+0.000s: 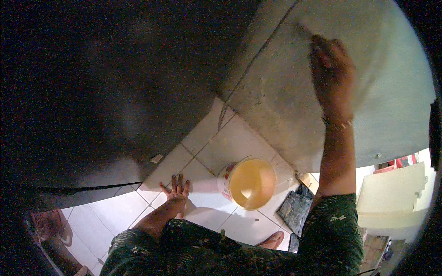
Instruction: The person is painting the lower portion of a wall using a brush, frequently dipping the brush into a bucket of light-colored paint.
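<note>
My right hand (334, 64) is raised against the grey-green wall (285, 87), its fingers closed round a small tool. Only a dark, blurred end (301, 31) of that tool shows beyond the fingers, touching or very near the wall; its kind cannot be made out. Lower down, my left hand (176, 191) has its fingers spread over the white tiles, with nothing in it. To the right of it stands a round bucket (225, 181) with a pale yellow inside, open at the top.
A thin dark cable (258, 50) runs down the wall to the tiled floor (221, 142). A dark, flat, slab-like thing (293, 207) lies right of the bucket. Behind my right arm is a cream panel (391, 188). A dark surface (115, 92) fills the left.
</note>
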A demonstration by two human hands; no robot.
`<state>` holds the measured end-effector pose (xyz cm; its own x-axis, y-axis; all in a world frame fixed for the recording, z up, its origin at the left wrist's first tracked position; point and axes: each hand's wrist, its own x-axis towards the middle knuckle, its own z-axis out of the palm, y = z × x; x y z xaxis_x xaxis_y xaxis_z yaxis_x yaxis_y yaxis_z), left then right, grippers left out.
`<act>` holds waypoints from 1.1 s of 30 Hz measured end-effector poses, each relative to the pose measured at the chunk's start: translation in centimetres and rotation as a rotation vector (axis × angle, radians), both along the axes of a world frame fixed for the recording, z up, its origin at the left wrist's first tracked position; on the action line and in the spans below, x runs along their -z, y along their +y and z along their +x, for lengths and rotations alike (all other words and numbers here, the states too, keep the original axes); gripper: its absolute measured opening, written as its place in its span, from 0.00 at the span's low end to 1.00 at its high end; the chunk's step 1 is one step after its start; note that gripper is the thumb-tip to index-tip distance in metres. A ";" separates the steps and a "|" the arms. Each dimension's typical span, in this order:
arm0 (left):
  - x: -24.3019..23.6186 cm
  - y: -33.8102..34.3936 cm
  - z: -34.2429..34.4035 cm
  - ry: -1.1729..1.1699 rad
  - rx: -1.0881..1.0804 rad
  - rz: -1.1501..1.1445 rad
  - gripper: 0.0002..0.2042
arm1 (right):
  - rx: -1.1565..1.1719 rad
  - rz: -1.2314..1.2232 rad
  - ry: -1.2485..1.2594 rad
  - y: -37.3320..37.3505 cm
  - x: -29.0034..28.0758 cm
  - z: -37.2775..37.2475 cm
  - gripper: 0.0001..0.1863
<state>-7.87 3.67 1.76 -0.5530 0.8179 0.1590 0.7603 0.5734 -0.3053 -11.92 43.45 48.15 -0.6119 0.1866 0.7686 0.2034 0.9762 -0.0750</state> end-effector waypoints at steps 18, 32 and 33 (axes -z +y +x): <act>-6.6 0.9 -1.4 -0.798 -0.078 -0.577 0.78 | -0.146 -0.292 -0.908 -15.5 10.7 24.7 0.12; -2.5 -0.7 -0.4 -0.423 -0.062 -0.450 0.80 | -0.088 -0.669 -0.477 -11.6 10.7 29.2 0.11; -1.4 -0.8 -0.3 -0.286 -0.028 -0.381 0.81 | -0.034 -1.050 -0.381 -11.2 10.6 29.7 0.11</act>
